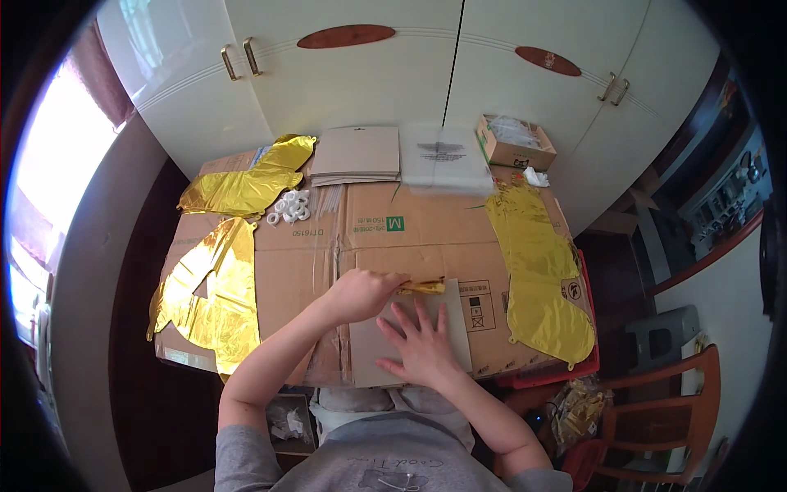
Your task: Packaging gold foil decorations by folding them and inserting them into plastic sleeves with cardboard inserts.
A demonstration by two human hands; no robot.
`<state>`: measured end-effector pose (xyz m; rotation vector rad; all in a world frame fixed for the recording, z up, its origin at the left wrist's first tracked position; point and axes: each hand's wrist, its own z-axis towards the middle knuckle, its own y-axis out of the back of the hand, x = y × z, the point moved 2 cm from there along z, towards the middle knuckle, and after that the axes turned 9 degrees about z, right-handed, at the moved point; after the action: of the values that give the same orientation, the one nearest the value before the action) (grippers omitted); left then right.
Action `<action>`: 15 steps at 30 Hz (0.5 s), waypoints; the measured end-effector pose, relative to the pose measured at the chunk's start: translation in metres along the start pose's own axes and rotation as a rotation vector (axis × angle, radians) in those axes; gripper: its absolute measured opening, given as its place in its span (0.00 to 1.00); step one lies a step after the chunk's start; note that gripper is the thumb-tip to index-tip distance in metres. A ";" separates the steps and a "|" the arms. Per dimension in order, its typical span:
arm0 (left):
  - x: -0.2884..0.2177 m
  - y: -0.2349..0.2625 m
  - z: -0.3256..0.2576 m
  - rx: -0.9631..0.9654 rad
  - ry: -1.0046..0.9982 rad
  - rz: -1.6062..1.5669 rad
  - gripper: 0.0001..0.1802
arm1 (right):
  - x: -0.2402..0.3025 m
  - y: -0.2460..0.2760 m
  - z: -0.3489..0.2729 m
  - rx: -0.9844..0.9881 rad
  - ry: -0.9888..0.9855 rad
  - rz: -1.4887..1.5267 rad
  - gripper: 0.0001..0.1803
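Your left hand [361, 293] is closing around a folded strip of gold foil [425, 287], gripping one end while the rest is sticking out to the right over the top edge of a grey card sheet [410, 340]. Your right hand [420, 344] is lying open and flat on that sheet, fingers spread, holding nothing, only pressing it against the cardboard-covered tabletop [311, 254]. The cardboard is showing a small green square label [395, 223] near its middle and a black-outlined symbol panel [477, 305] just right of the sheet. Flat gold foil balloons are lying left [215, 295], upper left [246, 184] and right [541, 271]. A stack of grey cards [354, 154], clear bags [444, 157] and a small open carton [515, 141] are sitting along the far edge.
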<state>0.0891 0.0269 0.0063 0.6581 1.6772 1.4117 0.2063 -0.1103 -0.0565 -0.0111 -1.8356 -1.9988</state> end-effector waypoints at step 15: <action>-0.027 -0.051 -0.036 -0.436 -0.294 0.452 0.24 | 0.002 -0.020 -0.010 -0.271 0.078 0.072 0.12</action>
<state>0.0785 -0.0262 -0.0354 0.9704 0.9790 1.8194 0.2014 -0.1200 -0.0764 -0.0770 -1.4846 -2.1489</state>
